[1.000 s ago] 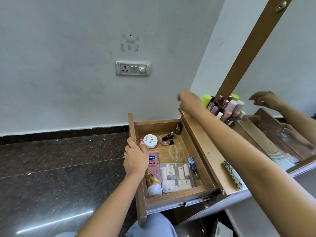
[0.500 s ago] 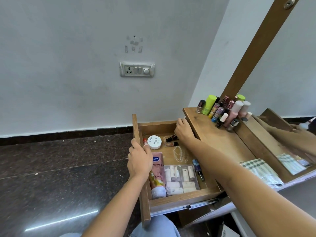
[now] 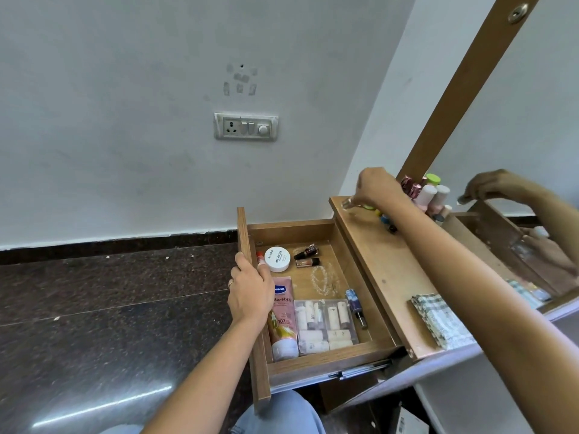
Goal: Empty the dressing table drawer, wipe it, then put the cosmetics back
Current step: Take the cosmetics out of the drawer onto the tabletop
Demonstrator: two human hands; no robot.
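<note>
Head camera: our right hand (image 3: 376, 191) pinched a bottle (image 3: 347, 203) on the tabletop (image 3: 376, 267); two polish bottles (image 3: 305, 254) lay crosswise in the drawer (image 3: 332, 358), down-left of those fingers (image 3: 360, 197), nearer our left hand (image 3: 250, 292) gripping its front.

Head camera looks down, close over drawer (image 3: 291, 229).

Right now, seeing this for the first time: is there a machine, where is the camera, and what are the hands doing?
No machine: a person's two bare hands, filmed by one camera worn on the head, looking down. The left hand grips the edge of the open drawer, which holds a lotion tube, a white jar and a clear box. The right hand pinches a small bottle on the tabletop, near other bottles by the mirror. A checked cloth lies there.
</note>
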